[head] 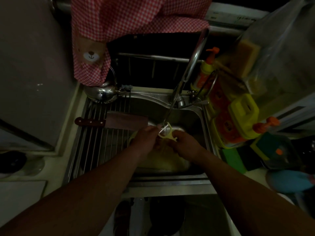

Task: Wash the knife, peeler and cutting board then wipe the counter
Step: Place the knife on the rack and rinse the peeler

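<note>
Head view: over the stainless steel sink [170,178], a person holds a pale yellow plastic peeler [166,133] in the thin stream from the curved metal tap [192,65]. The right hand [184,142] grips the handle end and the left hand [146,135] pinches the blade end, both above the sink's basin. A broad steel knife with a dark riveted handle [126,122] lies flat on the wire rack [95,145] across the sink's left side, its blade tip near the left hand.
</note>
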